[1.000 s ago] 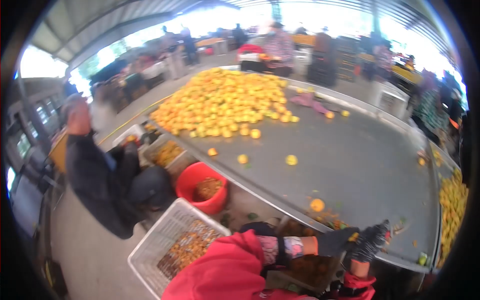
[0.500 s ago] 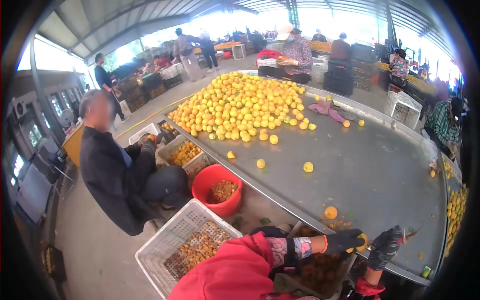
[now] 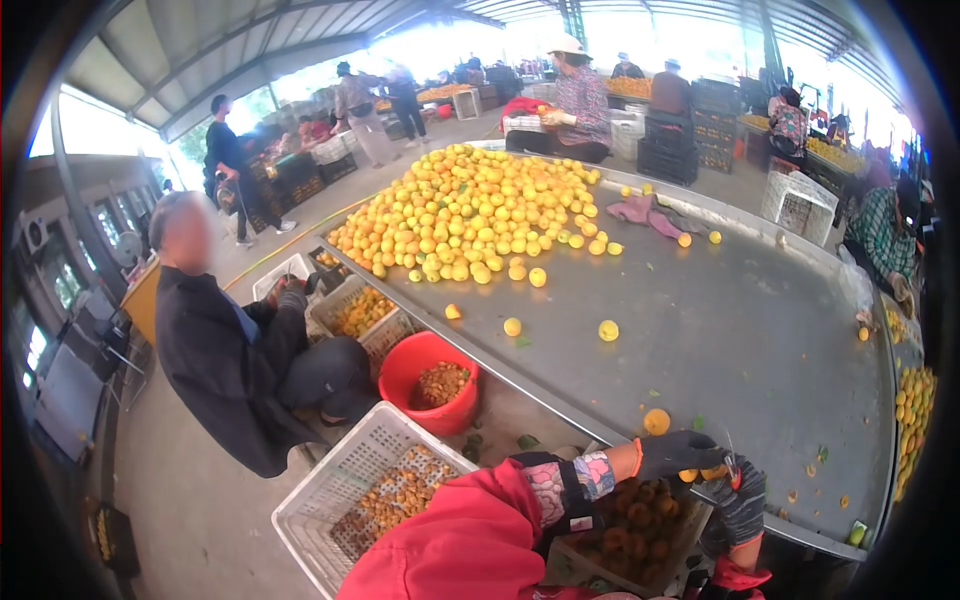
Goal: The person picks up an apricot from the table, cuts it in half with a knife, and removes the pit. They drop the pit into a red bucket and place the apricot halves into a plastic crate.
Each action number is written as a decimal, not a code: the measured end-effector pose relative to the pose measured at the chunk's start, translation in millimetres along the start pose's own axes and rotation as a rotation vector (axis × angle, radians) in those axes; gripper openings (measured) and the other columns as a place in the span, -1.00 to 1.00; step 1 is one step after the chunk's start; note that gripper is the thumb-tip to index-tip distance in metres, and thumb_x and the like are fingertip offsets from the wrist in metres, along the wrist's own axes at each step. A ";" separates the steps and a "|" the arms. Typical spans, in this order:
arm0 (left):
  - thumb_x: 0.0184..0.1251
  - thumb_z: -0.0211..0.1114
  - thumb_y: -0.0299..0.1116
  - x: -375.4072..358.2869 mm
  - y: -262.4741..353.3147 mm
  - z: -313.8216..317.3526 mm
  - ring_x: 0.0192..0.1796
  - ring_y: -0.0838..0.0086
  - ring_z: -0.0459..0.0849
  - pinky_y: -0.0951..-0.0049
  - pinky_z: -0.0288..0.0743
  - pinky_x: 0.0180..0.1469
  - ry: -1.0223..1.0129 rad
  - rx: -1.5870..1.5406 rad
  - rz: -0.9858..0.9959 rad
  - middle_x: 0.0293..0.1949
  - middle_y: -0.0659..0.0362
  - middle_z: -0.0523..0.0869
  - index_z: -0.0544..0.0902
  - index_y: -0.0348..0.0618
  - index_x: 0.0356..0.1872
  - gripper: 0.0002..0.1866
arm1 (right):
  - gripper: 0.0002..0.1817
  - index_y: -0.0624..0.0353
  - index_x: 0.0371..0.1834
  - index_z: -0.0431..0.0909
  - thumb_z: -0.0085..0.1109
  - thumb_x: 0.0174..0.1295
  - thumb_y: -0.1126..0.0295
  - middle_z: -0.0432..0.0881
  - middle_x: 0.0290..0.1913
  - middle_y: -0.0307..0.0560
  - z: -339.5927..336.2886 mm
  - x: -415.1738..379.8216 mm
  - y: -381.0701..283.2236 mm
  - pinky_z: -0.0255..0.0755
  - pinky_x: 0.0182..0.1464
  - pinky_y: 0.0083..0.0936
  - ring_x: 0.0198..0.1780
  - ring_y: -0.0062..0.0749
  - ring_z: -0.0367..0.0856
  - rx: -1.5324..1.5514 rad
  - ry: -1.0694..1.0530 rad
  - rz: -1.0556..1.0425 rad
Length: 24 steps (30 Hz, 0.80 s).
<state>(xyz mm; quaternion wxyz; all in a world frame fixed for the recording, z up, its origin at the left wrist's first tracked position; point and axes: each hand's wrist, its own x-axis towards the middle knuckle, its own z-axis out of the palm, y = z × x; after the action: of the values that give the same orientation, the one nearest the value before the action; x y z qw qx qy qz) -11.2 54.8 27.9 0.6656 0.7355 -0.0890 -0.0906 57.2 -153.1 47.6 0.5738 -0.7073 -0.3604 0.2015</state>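
Observation:
My left hand (image 3: 672, 452), in a dark glove below a red sleeve, is closed on a small orange fruit (image 3: 703, 473) at the near edge of the grey metal table (image 3: 720, 330). My right hand (image 3: 742, 500), also gloved, presses against the same fruit from the right. It grips a small knife whose thin blade (image 3: 728, 445) sticks up. Right under both hands stands a crate (image 3: 640, 515) of dark brown fruit pieces. A cut orange fruit (image 3: 657, 421) lies on the table just left of my left hand.
A big pile of yellow-orange fruit (image 3: 470, 205) covers the table's far left. A seated person in black (image 3: 230, 360) works beside a red bucket (image 3: 405, 365) and a white basket (image 3: 330, 480). More fruit (image 3: 912, 400) lines the right edge. Other people stand in the background.
My right hand has come in to meet the left, and both now close on the fruit. The hands have drawn a little toward me over the crate.

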 end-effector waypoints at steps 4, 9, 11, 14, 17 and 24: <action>0.49 0.14 -0.10 5.0 -6.1 1.7 0.15 0.34 0.56 0.41 0.58 0.01 -0.012 0.044 -0.033 0.14 0.03 0.57 0.56 -0.12 0.20 -0.58 | -0.59 0.31 0.00 0.58 0.43 0.07 0.46 0.68 -0.20 -0.20 -7.3 -2.7 5.3 0.54 -0.05 -0.52 -0.16 -0.50 0.62 -0.176 0.031 -0.004; 0.39 0.23 -0.11 5.8 -3.6 3.8 0.03 0.41 0.61 0.42 0.58 -0.02 -0.003 0.142 0.115 0.03 0.09 0.63 0.57 -0.26 0.15 -0.53 | -0.74 0.24 -0.18 0.62 0.33 0.16 0.32 0.64 -0.35 0.00 -5.1 -6.5 12.6 0.49 -0.22 -0.32 -0.31 -0.15 0.63 -0.311 0.108 -0.190; 0.33 0.26 -0.19 17.6 -41.5 0.5 0.05 0.33 0.61 0.38 0.56 0.03 -0.003 0.421 0.492 0.03 0.08 0.63 0.58 -0.24 0.14 -0.56 | -0.72 0.24 -0.18 0.62 0.34 0.15 0.28 0.64 -0.34 0.02 -3.7 -6.5 20.2 0.49 -0.21 -0.31 -0.29 -0.12 0.64 -0.361 0.109 -0.226; 0.19 0.31 -0.40 10.5 -30.5 0.8 0.15 0.12 0.57 0.25 0.49 0.18 -0.136 0.174 0.389 0.08 -0.01 0.61 0.57 -0.15 0.16 -0.54 | -0.70 0.23 -0.17 0.62 0.34 0.16 0.24 0.64 -0.30 0.06 -3.4 -8.3 22.5 0.48 -0.19 -0.26 -0.26 -0.04 0.63 -0.295 0.099 -0.172; 0.21 0.26 -0.48 7.7 -28.4 0.8 0.20 0.04 0.55 0.23 0.46 0.24 -0.118 0.301 0.527 0.13 -0.03 0.60 0.55 -0.14 0.18 -0.55 | -0.69 0.22 -0.13 0.60 0.33 0.17 0.24 0.64 -0.27 0.09 -5.4 -9.7 32.7 0.48 -0.17 -0.21 -0.24 0.01 0.61 -0.394 0.096 -0.205; 0.19 0.28 -0.54 15.4 -50.7 0.9 0.25 0.04 0.51 0.21 0.41 0.28 -0.082 0.516 0.544 0.22 -0.04 0.54 0.49 -0.11 0.28 -0.44 | -0.63 0.23 -0.13 0.61 0.27 0.20 0.13 0.65 -0.28 0.11 -9.8 -8.7 53.4 0.48 -0.18 -0.15 -0.24 0.08 0.61 -0.697 0.196 -0.344</action>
<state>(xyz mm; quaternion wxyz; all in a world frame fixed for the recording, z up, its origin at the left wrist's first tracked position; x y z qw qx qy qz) 4.0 55.0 -22.9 0.4539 0.8243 -0.3273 0.0856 73.2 -170.5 -2.1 0.3566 -0.8047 -0.4639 -0.1002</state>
